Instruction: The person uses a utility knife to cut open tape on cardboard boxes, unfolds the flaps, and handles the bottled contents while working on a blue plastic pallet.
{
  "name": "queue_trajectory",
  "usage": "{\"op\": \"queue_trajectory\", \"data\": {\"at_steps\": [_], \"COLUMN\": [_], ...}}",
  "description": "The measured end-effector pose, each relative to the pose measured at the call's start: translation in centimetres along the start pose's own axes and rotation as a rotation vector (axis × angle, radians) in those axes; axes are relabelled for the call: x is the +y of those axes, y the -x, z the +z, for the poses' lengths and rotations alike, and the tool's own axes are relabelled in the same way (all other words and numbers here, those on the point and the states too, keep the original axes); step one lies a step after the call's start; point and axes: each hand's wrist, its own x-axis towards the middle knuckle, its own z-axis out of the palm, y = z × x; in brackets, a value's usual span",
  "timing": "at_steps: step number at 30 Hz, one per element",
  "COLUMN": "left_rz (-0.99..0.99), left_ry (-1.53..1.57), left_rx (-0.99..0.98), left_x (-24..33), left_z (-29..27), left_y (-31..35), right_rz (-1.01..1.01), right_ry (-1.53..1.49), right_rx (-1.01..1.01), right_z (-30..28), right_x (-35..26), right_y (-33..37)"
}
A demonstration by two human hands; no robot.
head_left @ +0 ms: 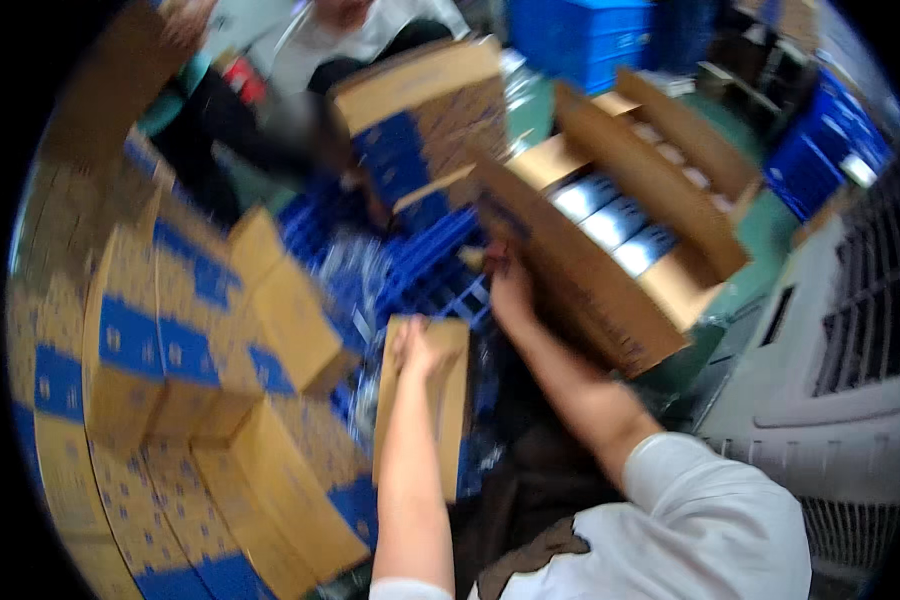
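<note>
Two bare arms reach up from the lower edge, the left forearm (415,490) nearly straight over a narrow tan cardboard box (452,400). That box lies directly beneath the left hand (416,352), its long axis running away from the body, almost in line with the forearm. The left hand rests near the box's far end, fingers drawn together; blur hides whether they clamp it or only press on its top.

Farther ahead and to the right, the right hand (507,275) is at the left end of a large open brown cardboard carton (580,260), beside its near flap. Whether those fingers pinch the board cannot be told. The carton's long axis slants from upper left to lower right, across the narrow box's line, so the right hand is much nearer it; from the left hand it lies ahead and to the right.

Inside the carton sit shiny silver-and-dark rectangular packs (610,220). Beyond the hands are a blue plastic lattice frame (425,262) and, past it, a tan-and-blue cardboard carton (435,125) before a person in a white top (305,45).
</note>
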Motion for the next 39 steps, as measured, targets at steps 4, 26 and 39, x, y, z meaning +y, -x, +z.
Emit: {"op": "queue_trajectory", "data": {"at_steps": [4, 26, 39], "left_rz": [-0.148, 0.237, -0.606], "left_ry": [0.178, 0.360, 0.226], "left_rx": [-0.035, 0.327, -0.194], "left_x": [-1.3, -7.3, -12.6], "left_z": [0.7, 0.3, -4.2], "left_y": [-1.7, 2.9, 16.2], "right_rz": [0.061, -0.200, -0.110], "right_ry": [-0.100, 0.652, 0.638], "right_rx": [-0.521, -0.728, -0.746], "right_z": [3.6, 8.1, 10.3], "right_x": [1.2, 2.8, 1.1], "right_y": [3.7, 2.4, 3.2]}}
